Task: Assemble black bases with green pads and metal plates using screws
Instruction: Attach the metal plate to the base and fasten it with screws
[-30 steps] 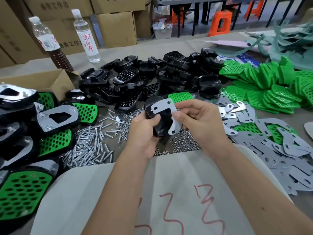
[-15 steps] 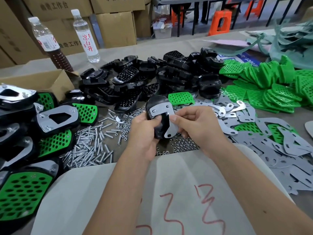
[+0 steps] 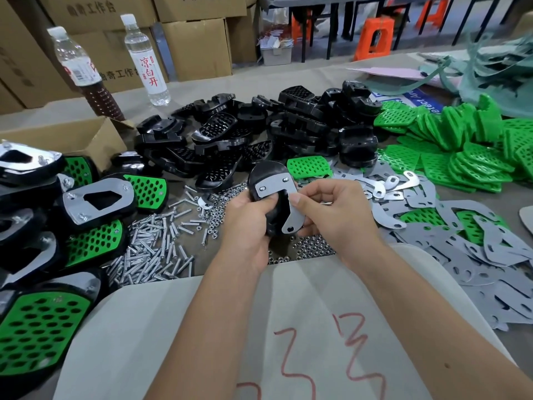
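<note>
Two plastic bottles, one clear with red lettering [image 3: 148, 63] and one with dark drink [image 3: 82, 75], stand at the table's far edge before stacked brown cardboard boxes [image 3: 196, 47]. A heap of bare black plastic bases [image 3: 259, 131] fills the middle, perforated green rubber pads [image 3: 461, 151] pile to the right, flat grey metal plates [image 3: 476, 246] spread nearer, and finished assemblies [image 3: 95, 203] stack at left beside loose silver screws [image 3: 155, 249] and small nuts [image 3: 311, 249]. Above the nuts, the left hand [image 3: 248, 223] grips a black oval base [image 3: 272, 194] from its left side, while the right hand [image 3: 334, 215] pinches a hooked metal plate [image 3: 284, 200] lying against that base's face.
</note>
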The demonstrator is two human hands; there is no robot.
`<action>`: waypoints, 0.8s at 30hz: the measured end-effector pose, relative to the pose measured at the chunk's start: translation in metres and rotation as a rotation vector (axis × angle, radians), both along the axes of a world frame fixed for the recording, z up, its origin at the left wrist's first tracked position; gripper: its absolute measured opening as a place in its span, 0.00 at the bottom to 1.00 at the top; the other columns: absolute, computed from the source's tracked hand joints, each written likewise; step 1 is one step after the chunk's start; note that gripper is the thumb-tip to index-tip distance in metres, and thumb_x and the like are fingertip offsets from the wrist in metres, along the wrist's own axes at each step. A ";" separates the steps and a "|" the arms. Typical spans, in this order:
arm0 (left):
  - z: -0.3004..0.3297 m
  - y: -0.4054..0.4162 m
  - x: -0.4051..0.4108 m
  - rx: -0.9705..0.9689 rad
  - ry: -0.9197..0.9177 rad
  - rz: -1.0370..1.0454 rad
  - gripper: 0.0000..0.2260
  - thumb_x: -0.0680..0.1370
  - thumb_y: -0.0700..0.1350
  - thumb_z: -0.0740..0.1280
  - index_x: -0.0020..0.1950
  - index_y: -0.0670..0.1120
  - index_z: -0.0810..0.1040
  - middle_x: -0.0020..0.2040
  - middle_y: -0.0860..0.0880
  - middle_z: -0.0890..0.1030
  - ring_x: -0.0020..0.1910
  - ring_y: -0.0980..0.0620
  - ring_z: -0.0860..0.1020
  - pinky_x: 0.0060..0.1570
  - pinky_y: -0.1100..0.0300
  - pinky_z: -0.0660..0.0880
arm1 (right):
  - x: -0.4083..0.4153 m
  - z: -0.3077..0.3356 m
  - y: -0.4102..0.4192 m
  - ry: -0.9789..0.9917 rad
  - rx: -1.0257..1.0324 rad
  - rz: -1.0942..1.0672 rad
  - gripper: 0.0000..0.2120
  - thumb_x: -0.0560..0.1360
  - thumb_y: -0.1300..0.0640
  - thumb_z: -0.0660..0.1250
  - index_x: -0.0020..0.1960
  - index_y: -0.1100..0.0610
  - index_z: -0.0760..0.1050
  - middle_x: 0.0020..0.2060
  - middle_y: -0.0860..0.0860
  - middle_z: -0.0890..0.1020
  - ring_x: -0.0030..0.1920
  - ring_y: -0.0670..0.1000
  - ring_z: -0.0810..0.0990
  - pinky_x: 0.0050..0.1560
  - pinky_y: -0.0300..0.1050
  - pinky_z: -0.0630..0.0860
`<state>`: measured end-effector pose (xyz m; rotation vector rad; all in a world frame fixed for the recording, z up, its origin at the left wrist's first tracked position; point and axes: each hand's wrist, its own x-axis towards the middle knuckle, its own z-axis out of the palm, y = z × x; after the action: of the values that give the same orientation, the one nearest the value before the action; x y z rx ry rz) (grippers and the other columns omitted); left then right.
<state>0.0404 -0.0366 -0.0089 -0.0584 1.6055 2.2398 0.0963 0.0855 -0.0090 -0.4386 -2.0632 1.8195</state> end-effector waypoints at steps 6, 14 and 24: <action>0.000 -0.008 0.000 -0.012 0.004 -0.091 0.17 0.78 0.25 0.62 0.59 0.41 0.82 0.50 0.43 0.88 0.44 0.46 0.86 0.41 0.53 0.84 | 0.001 0.001 -0.003 -0.037 0.106 -0.085 0.09 0.75 0.57 0.78 0.37 0.52 0.84 0.35 0.46 0.80 0.24 0.51 0.82 0.32 0.61 0.83; 0.003 -0.011 -0.003 -0.054 -0.011 -0.194 0.28 0.72 0.18 0.58 0.61 0.44 0.79 0.51 0.42 0.86 0.49 0.42 0.83 0.46 0.50 0.79 | -0.004 -0.004 -0.002 -0.074 -0.039 -0.027 0.10 0.76 0.60 0.76 0.36 0.57 0.82 0.25 0.50 0.81 0.23 0.50 0.79 0.32 0.53 0.84; 0.006 -0.019 -0.010 -0.054 -0.077 -0.287 0.27 0.73 0.18 0.56 0.66 0.38 0.77 0.49 0.40 0.85 0.47 0.41 0.84 0.46 0.49 0.83 | 0.000 -0.001 0.000 -0.087 0.137 -0.013 0.09 0.76 0.58 0.77 0.38 0.56 0.82 0.24 0.45 0.78 0.26 0.47 0.81 0.30 0.43 0.78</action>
<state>0.0307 -0.0553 -0.0033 0.0670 1.5274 1.9536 0.0958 0.0851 -0.0101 -0.4993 -2.2215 1.6657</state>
